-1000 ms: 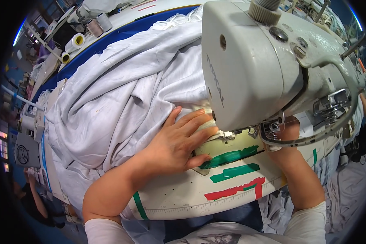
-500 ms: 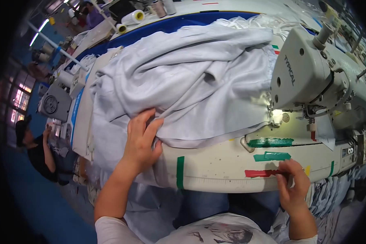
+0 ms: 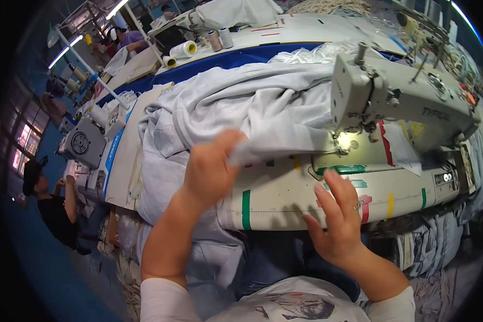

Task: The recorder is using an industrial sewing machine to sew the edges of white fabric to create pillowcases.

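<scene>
A large pale grey cloth (image 3: 214, 99) lies heaped in folds over the left of the sewing table (image 3: 284, 206). My left hand (image 3: 212, 166) is closed on the near edge of this cloth and holds it raised, the fingers partly blurred. From there the edge stretches right to the lit needle area (image 3: 342, 144) of a cream sewing machine (image 3: 402, 94). My right hand (image 3: 338, 220) hovers above the table's front, fingers apart and holding nothing. Strips of green tape (image 3: 349, 169) and pink tape (image 3: 365, 209) lie beside it.
White strips (image 3: 311, 55) are piled behind the cloth. Thread cones (image 3: 185, 49) stand on another table at the back. A white scrap (image 3: 405, 147) hangs by the machine's arm. At far left a person in black (image 3: 53, 209) sits working; folded cloth (image 3: 432, 249) lies at lower right.
My left hand has lifted the cloth's near edge and moved right. My right hand has moved left and up, its fingers opening. The view has tilted upward.
</scene>
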Demonstrator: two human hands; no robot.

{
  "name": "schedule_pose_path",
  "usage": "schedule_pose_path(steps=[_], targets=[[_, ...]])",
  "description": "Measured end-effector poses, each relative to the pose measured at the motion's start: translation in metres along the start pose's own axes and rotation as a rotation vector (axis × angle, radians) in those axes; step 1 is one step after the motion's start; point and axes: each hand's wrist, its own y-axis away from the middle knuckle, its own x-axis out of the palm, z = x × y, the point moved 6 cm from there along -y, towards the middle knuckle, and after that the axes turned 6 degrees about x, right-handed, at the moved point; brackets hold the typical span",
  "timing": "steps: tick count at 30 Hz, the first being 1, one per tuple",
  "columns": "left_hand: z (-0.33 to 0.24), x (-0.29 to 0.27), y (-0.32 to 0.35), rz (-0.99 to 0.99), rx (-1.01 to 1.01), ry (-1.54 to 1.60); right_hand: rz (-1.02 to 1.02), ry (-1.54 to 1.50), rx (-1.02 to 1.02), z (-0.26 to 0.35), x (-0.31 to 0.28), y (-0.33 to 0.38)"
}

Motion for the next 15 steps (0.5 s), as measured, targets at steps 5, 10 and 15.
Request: schedule_pose_path(steps=[5,10,15], targets=[[-0.133,0.029,0.069,0.771,0.410,0.179,0.280,-0.024,-0.194,0.018,0.010,-0.002],[-0.067,0.049,0.028,0.497,0.150,0.094,0.346,-0.084,-0.085,0.004,-0.016,0.054],[0.066,0.110,-0.010,0.275,0.004,-0.429,0.303,-0.160,0.125,-0.021,-0.029,0.097]])
